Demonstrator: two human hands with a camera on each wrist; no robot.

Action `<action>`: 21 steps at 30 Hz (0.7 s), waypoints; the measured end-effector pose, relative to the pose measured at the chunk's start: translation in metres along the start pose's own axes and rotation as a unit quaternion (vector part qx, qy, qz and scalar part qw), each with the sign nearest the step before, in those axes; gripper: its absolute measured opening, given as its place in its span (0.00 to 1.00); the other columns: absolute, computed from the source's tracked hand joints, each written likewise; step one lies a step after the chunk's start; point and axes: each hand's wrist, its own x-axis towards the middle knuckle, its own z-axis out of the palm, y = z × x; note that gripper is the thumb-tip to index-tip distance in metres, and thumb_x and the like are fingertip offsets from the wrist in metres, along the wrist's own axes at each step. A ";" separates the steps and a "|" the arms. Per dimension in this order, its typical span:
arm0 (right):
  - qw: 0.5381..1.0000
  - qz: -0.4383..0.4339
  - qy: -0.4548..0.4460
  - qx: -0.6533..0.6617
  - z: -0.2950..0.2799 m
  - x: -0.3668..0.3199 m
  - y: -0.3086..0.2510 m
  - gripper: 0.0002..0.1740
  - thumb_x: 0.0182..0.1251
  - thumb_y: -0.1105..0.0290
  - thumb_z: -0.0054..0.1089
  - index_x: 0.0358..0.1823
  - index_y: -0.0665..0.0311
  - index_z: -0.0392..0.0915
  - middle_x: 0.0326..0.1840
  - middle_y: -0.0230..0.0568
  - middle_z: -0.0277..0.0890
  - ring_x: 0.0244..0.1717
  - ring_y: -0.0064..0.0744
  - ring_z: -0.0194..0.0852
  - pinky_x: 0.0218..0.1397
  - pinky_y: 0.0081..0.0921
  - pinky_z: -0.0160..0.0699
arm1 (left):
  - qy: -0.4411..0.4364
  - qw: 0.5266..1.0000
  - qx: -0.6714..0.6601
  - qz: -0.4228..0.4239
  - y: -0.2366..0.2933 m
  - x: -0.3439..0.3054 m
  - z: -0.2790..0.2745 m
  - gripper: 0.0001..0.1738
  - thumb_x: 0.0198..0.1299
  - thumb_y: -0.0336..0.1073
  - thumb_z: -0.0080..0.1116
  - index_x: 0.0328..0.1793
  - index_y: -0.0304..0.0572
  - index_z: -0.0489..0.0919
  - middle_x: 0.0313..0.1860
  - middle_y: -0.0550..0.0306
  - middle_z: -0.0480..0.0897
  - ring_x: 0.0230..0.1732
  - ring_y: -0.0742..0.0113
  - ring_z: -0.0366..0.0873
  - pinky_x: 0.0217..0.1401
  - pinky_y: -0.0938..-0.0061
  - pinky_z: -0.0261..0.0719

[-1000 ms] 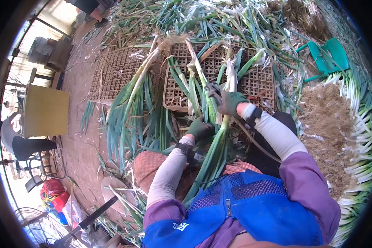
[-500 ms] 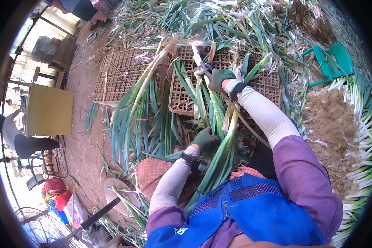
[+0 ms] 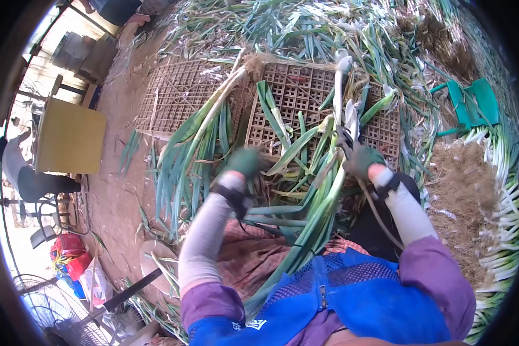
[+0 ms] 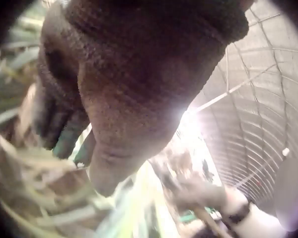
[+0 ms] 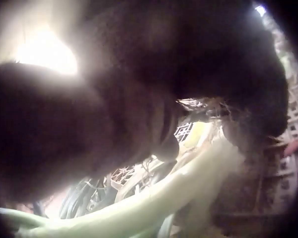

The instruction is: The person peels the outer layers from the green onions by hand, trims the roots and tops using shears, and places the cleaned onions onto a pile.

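1. Head view: the worked leek (image 3: pixel 338 95) lies over the nearer brown crate (image 3: pixel 314 86), its root end at 12 o'clock of the right hand (image 3: pixel 366 161), its green leaves running to 7 o'clock across the person's lap; the green-gloved right hand has its fingers curled round a dark tool (image 3: pixel 345 138), which points to 11 o'clock, with a hose (image 3: pixel 382 222) trailing off toward 5 o'clock; the left hand (image 3: pixel 244 163), also gloved, is at 9 o'clock of the right, well apart from it and blurred, so I cannot tell how its fingers stand.

2. Same view, farther out: a second crate (image 3: pixel 173 95) lies near 11 o'clock, with more leeks draped over its near side; a green stool (image 3: pixel 481 106) stands between 2 and 3 o'clock; a heap of cut roots (image 3: pixel 464 190) lies at 3, beside a row of white-ended leeks (image 3: pixel 501 242) at 4; a yellow panel (image 3: pixel 69 138) is near 9, a fan (image 3: pixel 46 311) at 8.

3. Left wrist view: the left hand fills 12 o'clock, thumb toward 7, fingertips near 8; pale blurred leaves (image 4: pixel 44 168) lie below; ribbed roofing (image 4: pixel 258 94) curves at 2.

4. Right wrist view: the right hand is mostly dark shadow; the leek's pale shaft runs beneath it from 8 o'clock to 4; contact is unclear.
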 end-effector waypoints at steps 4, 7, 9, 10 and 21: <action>0.988 -0.017 0.057 0.144 0.030 -0.030 0.026 0.33 0.54 0.53 0.65 0.58 0.64 0.72 0.47 0.60 0.79 0.51 0.58 0.79 0.55 0.44 0.77 | 0.255 0.939 0.073 -0.220 -0.102 0.038 -0.067 0.24 0.54 0.44 0.64 0.56 0.42 0.78 0.53 0.40 0.82 0.54 0.43 0.81 0.59 0.57 0.77; 0.992 0.008 0.041 0.115 0.034 -0.051 0.020 0.32 0.54 0.51 0.65 0.53 0.67 0.72 0.45 0.62 0.79 0.49 0.59 0.79 0.53 0.44 0.76 | 0.210 0.922 0.094 -0.312 -0.134 0.049 -0.064 0.33 0.53 0.46 0.64 0.65 0.43 0.72 0.57 0.43 0.81 0.61 0.46 0.77 0.65 0.60 0.73; 0.994 0.016 0.023 0.102 0.037 -0.053 0.016 0.33 0.54 0.50 0.66 0.51 0.69 0.72 0.45 0.64 0.79 0.50 0.60 0.79 0.53 0.44 0.76 | 0.241 0.901 0.145 -0.329 -0.146 0.048 -0.044 0.35 0.54 0.46 0.65 0.68 0.44 0.71 0.59 0.45 0.81 0.64 0.48 0.76 0.67 0.61 0.72; 0.995 0.021 0.014 0.096 0.038 -0.053 0.015 0.33 0.54 0.49 0.66 0.51 0.71 0.71 0.45 0.65 0.78 0.50 0.60 0.79 0.53 0.44 0.76 | 0.280 0.883 0.185 -0.329 -0.150 0.052 -0.026 0.34 0.54 0.46 0.65 0.68 0.45 0.72 0.59 0.46 0.81 0.64 0.50 0.75 0.68 0.61 0.72; 0.981 -0.021 0.041 0.190 0.045 -0.045 0.017 0.37 0.52 0.48 0.67 0.57 0.65 0.71 0.44 0.58 0.81 0.48 0.56 0.81 0.53 0.42 0.77 | 0.160 0.981 -0.024 -0.109 -0.049 -0.004 -0.105 0.20 0.57 0.49 0.65 0.53 0.51 0.82 0.42 0.46 0.85 0.45 0.48 0.84 0.51 0.59 0.80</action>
